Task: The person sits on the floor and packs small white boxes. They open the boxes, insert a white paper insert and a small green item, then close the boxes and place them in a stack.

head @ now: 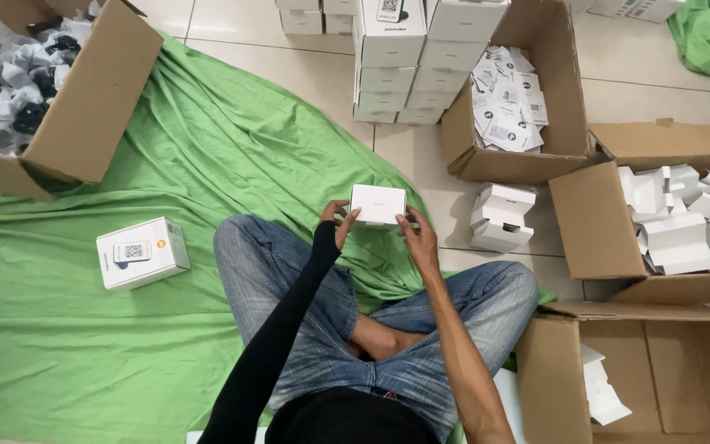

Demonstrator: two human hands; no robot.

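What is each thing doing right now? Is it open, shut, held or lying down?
Small white box: shut, held up between both hands.
Left hand: gripping the box's left end.
Right hand: gripping its right end.
Boxed pack: shut, lying on the green cloth.
Leaflet carton: open, leaflets inside.
Stacked boxes: shut, piled up.

Person sat cross-legged, both forearms raised in front. Left hand (337, 220), black-sleeved, and bare right hand (417, 238) faced each other, fingers curled in a grip, thumbs up.
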